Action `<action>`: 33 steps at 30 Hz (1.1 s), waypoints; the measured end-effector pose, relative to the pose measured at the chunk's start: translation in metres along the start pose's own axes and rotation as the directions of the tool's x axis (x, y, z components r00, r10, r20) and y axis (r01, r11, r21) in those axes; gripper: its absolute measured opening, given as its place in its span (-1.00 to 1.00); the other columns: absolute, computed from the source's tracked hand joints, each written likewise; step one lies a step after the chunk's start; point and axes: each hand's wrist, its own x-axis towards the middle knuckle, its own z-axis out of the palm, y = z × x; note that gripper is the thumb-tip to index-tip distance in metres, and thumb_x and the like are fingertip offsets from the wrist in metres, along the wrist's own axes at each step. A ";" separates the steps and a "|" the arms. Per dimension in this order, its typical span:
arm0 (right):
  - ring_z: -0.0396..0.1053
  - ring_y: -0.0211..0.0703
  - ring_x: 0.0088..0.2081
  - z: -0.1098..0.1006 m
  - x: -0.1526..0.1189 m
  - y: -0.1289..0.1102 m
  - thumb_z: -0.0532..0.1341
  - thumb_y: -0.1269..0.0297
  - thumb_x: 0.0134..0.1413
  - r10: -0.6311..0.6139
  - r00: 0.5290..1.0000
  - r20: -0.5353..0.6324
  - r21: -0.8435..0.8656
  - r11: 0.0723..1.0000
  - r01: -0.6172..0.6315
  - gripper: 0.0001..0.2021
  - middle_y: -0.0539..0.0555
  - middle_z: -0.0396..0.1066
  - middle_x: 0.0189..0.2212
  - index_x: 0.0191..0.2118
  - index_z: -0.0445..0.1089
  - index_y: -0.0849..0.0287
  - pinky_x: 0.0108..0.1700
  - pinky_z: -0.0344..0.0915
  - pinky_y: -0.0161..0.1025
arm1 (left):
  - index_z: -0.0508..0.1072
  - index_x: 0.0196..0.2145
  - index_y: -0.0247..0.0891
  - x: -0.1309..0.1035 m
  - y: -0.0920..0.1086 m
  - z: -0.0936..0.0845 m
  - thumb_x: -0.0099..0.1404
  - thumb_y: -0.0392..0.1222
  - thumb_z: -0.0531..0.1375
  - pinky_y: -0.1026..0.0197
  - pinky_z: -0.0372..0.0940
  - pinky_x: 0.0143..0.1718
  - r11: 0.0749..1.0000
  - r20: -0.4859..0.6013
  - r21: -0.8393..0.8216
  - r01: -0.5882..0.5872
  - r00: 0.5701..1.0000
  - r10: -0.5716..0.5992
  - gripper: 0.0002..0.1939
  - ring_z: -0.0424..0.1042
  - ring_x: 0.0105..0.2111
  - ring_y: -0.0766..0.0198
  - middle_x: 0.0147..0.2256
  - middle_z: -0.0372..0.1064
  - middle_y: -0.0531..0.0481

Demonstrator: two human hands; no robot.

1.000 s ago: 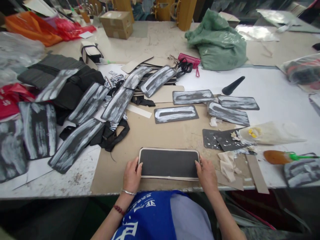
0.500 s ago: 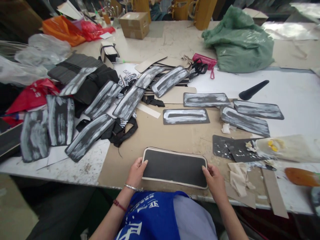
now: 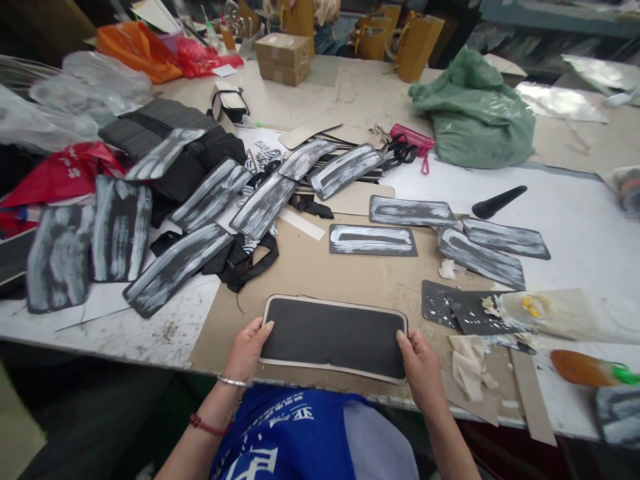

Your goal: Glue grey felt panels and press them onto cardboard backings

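Note:
A black rectangular panel with a cream border and rounded corners [image 3: 333,338] is held level over the table's front edge. My left hand [image 3: 249,348] grips its left end, thumb on top and fingers beneath. My right hand [image 3: 421,363] pinches the right end the same way. Beyond it on brown board lies a dark strip smeared with white paste [image 3: 373,240]. Another pasted strip [image 3: 411,210] sits just behind that one. To the right, two more pasted strips [image 3: 481,259] [image 3: 507,238] overlap slightly.
Several pasted strips [image 3: 177,270] and black fabric pieces lie at left. A spattered dark board with a paste-covered sheet [image 3: 470,310], crumpled cloth [image 3: 470,367] and an orange bottle [image 3: 580,368] are at right. Farther back stand a green bag [image 3: 475,113] and a cardboard box [image 3: 283,59].
Both hands and the panel have shifted a little left in the view, with the grip unchanged. The camera view has tilted slightly; the strips on the table lie as before.

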 end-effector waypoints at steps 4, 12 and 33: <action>0.26 -0.14 -0.42 0.023 0.001 -0.016 0.04 -0.08 -0.03 -0.047 0.999 0.017 0.016 0.999 0.047 -0.65 0.02 0.32 -0.52 -0.40 0.27 0.14 -0.36 0.21 -0.25 | 0.41 -0.33 -0.34 -0.001 0.009 -0.024 -0.20 -0.02 0.32 0.16 0.36 -0.41 0.999 -0.057 -0.050 -0.016 0.998 0.013 -0.53 0.45 -0.44 0.17 -0.53 0.45 0.01; 0.23 -0.15 -0.49 0.111 0.006 -0.063 0.08 -0.18 -0.15 -0.077 0.971 0.228 -0.010 0.997 0.081 -0.58 -0.02 0.25 -0.60 -0.48 0.23 0.13 -0.44 0.17 -0.26 | 0.41 -0.37 -0.32 0.008 0.023 -0.114 -0.10 -0.07 0.28 0.16 0.36 -0.41 0.981 -0.181 -0.125 -0.147 0.976 0.123 -0.66 0.44 -0.51 0.22 -0.55 0.45 0.04; 0.40 -0.05 -0.29 0.290 0.043 -0.135 -0.01 0.05 0.03 -0.591 0.679 0.435 -0.114 0.712 0.693 -0.67 0.17 0.43 -0.32 -0.28 0.35 0.17 -0.22 0.34 -0.12 | 0.34 -0.11 -0.32 0.102 0.089 -0.250 0.20 -0.34 0.01 0.14 0.19 -0.07 0.310 -0.276 0.948 0.075 0.681 0.678 -0.71 0.29 -0.10 0.16 -0.11 0.34 -0.17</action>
